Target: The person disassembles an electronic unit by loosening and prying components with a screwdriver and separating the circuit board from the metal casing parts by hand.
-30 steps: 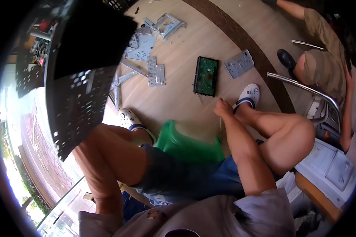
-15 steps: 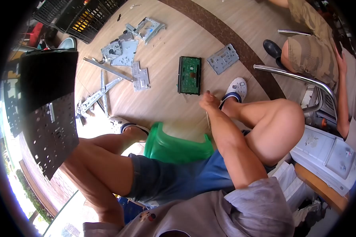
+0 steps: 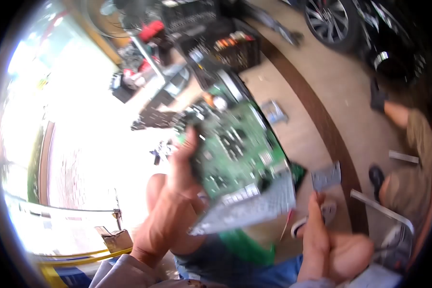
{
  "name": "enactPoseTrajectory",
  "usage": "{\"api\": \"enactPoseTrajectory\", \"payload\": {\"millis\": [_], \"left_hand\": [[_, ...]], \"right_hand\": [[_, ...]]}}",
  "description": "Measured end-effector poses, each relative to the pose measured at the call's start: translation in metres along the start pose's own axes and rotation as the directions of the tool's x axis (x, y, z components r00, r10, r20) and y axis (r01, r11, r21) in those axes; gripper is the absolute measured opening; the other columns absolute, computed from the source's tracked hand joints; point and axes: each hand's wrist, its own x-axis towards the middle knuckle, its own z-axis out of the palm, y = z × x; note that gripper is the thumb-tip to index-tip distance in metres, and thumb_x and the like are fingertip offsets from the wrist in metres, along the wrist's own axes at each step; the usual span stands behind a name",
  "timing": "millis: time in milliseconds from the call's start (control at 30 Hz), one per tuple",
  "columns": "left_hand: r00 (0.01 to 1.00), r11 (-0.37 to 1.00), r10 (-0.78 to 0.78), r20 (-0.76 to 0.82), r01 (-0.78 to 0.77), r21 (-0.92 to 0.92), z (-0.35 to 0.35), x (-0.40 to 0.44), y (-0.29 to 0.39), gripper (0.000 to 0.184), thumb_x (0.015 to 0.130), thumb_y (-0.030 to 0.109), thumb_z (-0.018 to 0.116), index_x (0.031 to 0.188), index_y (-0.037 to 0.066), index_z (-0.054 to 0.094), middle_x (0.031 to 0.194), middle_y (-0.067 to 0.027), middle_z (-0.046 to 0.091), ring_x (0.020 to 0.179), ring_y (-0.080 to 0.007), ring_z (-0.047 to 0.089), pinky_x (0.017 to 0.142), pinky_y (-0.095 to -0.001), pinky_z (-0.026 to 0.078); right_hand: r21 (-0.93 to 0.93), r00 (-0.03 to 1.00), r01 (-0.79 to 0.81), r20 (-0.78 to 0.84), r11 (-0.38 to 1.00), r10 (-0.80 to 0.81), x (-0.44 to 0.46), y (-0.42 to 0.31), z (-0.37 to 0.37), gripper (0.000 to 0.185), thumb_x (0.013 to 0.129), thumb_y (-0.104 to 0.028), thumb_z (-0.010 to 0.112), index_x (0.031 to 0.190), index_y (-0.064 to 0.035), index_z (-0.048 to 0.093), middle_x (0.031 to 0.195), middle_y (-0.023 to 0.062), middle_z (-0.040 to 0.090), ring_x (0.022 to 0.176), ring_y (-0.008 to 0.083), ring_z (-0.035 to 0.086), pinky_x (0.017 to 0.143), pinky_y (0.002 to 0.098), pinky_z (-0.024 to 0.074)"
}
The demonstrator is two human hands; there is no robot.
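My left hand (image 3: pixel 181 165) is closed on the left edge of a large green circuit board (image 3: pixel 235 149), its thumb over the top face. The board is tilted up in front of me, with dense components and a bare metal plate (image 3: pixel 249 209) along its near edge. Motion blurs its details. Lower right, my right hand (image 3: pixel 316 200) is closed by my knee; what it may hold is hidden. A thin red stick-like tool (image 3: pixel 287 224) shows to its left, and I cannot tell whether the hand touches it. Beyond the fingers lies a flat grey metal plate (image 3: pixel 326 176).
Black crates (image 3: pixel 237 50) with orange items stand at the back. A green plastic stool (image 3: pixel 247 247) is between my legs. Another green board (image 3: pixel 298 174) shows partly behind the held one. A car wheel (image 3: pixel 327 21) is far right; another person's leg (image 3: pixel 408 187) is at right.
My view has swung up and left. The circuit board has come into view in my left hand, and the large perforated dark panel now appears lower and partly behind it. My right hand remains closed.
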Motion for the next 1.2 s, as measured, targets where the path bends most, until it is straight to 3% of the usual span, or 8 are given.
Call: {"api": "enactPoseTrajectory", "payload": {"millis": [167,300,333,367,733,867,1067,1200], "left_hand": [[0.949,0.975,-0.009,0.314,0.078,-0.208,-0.002,0.030,-0.008,0.082,0.080,0.057,0.077,0.136,0.003,0.054,0.121,-0.0163,0.067,0.106,-0.0337,0.067,0.095,-0.0523,0.056],[0.891,0.926,0.057,0.451,0.122,-0.358,0.003,0.021,-0.009,0.042,0.091,0.045,0.070,0.117,0.013,0.063,0.094,0.0032,0.067,0.081,-0.0102,0.067,0.066,-0.0272,0.055],[0.914,0.964,0.029,0.404,0.081,-0.254,-0.031,0.043,-0.021,0.076,0.078,0.071,0.068,0.126,0.013,0.061,0.108,-0.0051,0.069,0.092,-0.0226,0.069,0.078,-0.0439,0.060],[0.904,0.952,0.046,0.426,0.089,-0.292,-0.043,0.049,-0.025,0.074,0.078,0.070,0.069,0.124,0.013,0.062,0.105,-0.0053,0.070,0.089,-0.0228,0.070,0.075,-0.0437,0.060],[0.928,0.957,0.030,0.372,0.081,-0.278,-0.029,0.020,-0.008,0.073,0.079,0.070,0.068,0.123,0.012,0.063,0.099,-0.0089,0.071,0.084,-0.0266,0.072,0.074,-0.0480,0.061],[0.987,0.982,0.059,0.151,-0.030,-0.186,-0.032,0.029,-0.007,0.074,0.081,0.068,0.068,0.126,0.011,0.061,0.105,-0.0083,0.071,0.091,-0.0254,0.071,0.081,-0.0458,0.061],[0.994,0.985,0.047,0.099,-0.029,-0.173,-0.035,0.032,-0.005,0.069,0.083,0.061,0.071,0.127,0.009,0.060,0.111,-0.0095,0.070,0.095,-0.0246,0.070,0.082,-0.0433,0.061],[0.972,0.982,0.080,0.222,-0.039,-0.183,-0.042,0.042,-0.006,0.068,0.083,0.060,0.071,0.126,0.009,0.061,0.113,-0.0104,0.069,0.097,-0.0253,0.070,0.083,-0.0436,0.060]], "right_hand": [[-0.111,0.973,-0.123,-0.210,0.986,0.097,-0.010,-0.063,-0.012,0.103,0.078,-0.064,0.061,0.149,-0.0012,0.023,0.144,0.0366,0.037,0.132,0.0482,0.044,0.105,0.0576,0.0413],[-0.197,0.945,-0.210,-0.294,0.958,0.147,0.005,-0.056,0.028,0.135,0.069,-0.086,0.062,0.160,-0.0077,0.003,0.154,0.0388,0.023,0.139,0.0509,0.036,0.107,0.0641,0.0368],[-0.167,0.952,-0.219,-0.253,0.961,0.173,0.026,-0.040,0.036,0.141,0.063,-0.090,0.063,0.160,-0.0059,0.006,0.152,0.0391,0.026,0.135,0.0524,0.039,0.105,0.0641,0.0386],[-0.136,0.956,-0.234,-0.215,0.963,0.202,0.051,-0.025,0.042,0.147,0.056,-0.094,0.063,0.159,-0.0042,0.010,0.149,0.0395,0.029,0.132,0.0538,0.042,0.103,0.0642,0.0404],[-0.034,0.981,0.188,-0.036,0.982,-0.189,-0.047,-0.255,0.117,0.132,0.062,-0.082,0.067,0.155,-0.0019,0.018,0.148,0.0353,0.034,0.132,0.0484,0.044,0.105,0.0592,0.0414],[0.001,0.960,0.281,0.011,0.960,-0.281,-0.083,-0.302,0.144,0.127,0.064,-0.078,0.069,0.153,-0.0009,0.022,0.148,0.0337,0.037,0.132,0.0463,0.045,0.105,0.0572,0.0417],[0.039,0.914,0.397,0.069,0.917,-0.399,-0.139,-0.369,0.172,0.118,0.068,-0.071,0.071,0.150,0.0004,0.027,0.147,0.0312,0.040,0.133,0.0430,0.046,0.106,0.0542,0.0423],[0.054,0.883,0.455,0.102,0.889,-0.458,-0.173,-0.401,0.186,0.112,0.070,-0.066,0.073,0.149,0.0014,0.030,0.146,0.0296,0.042,0.133,0.0408,0.047,0.106,0.0522,0.0427]]}}
